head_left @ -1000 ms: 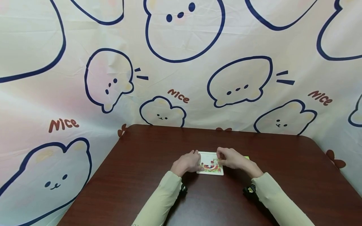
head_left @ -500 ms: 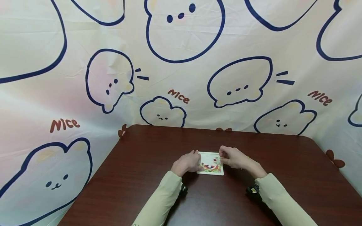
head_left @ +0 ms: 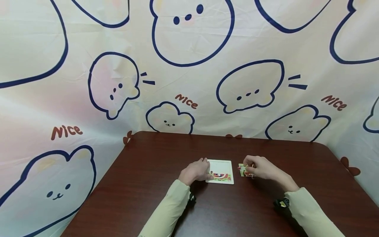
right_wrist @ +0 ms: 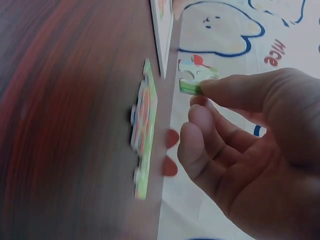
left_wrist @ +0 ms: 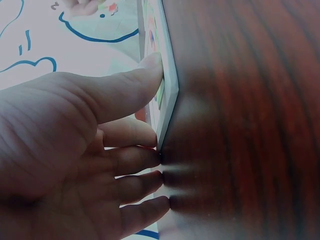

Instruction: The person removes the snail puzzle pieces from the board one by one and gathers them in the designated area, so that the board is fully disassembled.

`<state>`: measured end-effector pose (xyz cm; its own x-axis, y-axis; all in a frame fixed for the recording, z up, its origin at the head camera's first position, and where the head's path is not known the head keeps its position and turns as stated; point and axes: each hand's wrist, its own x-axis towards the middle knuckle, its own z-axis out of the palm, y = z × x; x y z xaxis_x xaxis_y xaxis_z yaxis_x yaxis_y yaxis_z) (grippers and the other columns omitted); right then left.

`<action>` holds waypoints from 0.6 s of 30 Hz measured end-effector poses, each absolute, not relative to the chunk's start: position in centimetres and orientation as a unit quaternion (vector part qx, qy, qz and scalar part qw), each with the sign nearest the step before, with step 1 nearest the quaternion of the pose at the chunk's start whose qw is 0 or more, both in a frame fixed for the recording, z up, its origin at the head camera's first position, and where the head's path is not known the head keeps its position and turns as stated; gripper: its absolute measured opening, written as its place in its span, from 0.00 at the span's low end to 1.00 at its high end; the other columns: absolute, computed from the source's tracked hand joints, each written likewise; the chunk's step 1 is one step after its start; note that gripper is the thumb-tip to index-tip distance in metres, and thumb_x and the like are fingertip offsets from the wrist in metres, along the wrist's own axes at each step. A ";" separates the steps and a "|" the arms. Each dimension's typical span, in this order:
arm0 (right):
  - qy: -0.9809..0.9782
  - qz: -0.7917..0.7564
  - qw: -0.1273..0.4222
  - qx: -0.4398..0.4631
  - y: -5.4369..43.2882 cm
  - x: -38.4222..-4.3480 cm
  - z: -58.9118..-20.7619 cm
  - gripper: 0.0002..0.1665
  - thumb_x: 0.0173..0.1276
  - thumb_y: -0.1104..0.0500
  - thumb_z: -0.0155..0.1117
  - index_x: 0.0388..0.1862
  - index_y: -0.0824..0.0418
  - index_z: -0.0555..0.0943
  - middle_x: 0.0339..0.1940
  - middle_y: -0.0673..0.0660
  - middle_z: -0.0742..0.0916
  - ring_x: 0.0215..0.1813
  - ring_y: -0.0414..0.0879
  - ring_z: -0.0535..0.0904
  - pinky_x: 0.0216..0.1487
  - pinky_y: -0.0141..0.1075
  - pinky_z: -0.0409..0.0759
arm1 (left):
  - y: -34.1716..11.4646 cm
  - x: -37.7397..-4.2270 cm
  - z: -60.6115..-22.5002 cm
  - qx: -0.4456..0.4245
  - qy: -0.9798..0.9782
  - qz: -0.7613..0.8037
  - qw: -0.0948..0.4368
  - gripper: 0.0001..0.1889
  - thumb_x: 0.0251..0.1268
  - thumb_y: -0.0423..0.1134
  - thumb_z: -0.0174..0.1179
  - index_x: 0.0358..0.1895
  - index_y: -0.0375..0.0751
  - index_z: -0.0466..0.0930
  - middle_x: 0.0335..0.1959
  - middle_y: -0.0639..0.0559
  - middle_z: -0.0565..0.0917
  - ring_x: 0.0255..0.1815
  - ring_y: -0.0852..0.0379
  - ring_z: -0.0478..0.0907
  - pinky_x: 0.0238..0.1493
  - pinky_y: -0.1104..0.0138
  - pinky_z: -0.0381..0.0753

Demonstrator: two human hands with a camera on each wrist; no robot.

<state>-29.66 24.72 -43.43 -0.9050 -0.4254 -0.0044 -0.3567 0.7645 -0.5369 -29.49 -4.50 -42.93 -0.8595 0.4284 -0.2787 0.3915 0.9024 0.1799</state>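
A white puzzle tray lies on the table, with a strip of colourful joined pieces along its near side. My left hand rests at its left edge. In the left wrist view the thumb presses on the tray's rim, while the fairly straight fingers reach down to the table beside it. My right hand is right of the tray. Between thumb and index finger it pinches a green, white and red puzzle piece, close over a flat cluster of puzzle pieces on the table.
The dark brown wooden table extends around the tray on all sides. A pale cloth with bear drawings hangs behind its far edge. Dark wrist cameras sit under the cuffs.
My right hand has moved right, from over the tray's right side to the loose cluster, carrying the puzzle piece off the tray. The left hand and the tray have stayed put.
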 end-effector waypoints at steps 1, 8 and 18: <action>0.937 -0.274 0.064 -0.207 25.1 -29.6 -43.4 0.03 0.70 0.61 0.62 0.37 0.51 0.77 0.28 0.49 0.79 0.25 0.41 0.73 0.25 0.34 0.74 | -4.5 -29.5 -42.9 0.213 0.963 0.060 0.156 0.17 0.67 0.55 0.60 0.37 0.44 0.76 0.77 0.43 0.61 0.79 0.48 0.56 0.52 0.63 0.73; 0.933 -0.301 0.080 -0.182 27.5 -28.9 -43.4 0.03 0.72 0.59 0.60 0.38 0.53 0.75 0.27 0.51 0.78 0.25 0.42 0.74 0.24 0.34 0.76 | -4.5 -29.4 -42.9 0.219 0.961 0.062 0.156 0.16 0.68 0.55 0.60 0.34 0.45 0.75 0.77 0.42 0.61 0.79 0.48 0.56 0.54 0.63 0.72; 0.928 -0.314 0.098 -0.174 29.0 -28.9 -43.5 0.03 0.74 0.60 0.57 0.39 0.56 0.73 0.31 0.57 0.82 0.26 0.45 0.78 0.24 0.36 0.78 | -4.4 -29.4 -42.9 0.214 0.961 0.067 0.160 0.19 0.67 0.55 0.60 0.45 0.43 0.77 0.77 0.43 0.60 0.79 0.48 0.56 0.55 0.62 0.72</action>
<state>-28.90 29.01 -43.51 -0.9202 -0.3847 -0.0720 -0.2623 0.7427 -0.6162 -29.43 -4.44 -42.92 -0.8570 0.4331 -0.2794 0.3899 0.8993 0.1980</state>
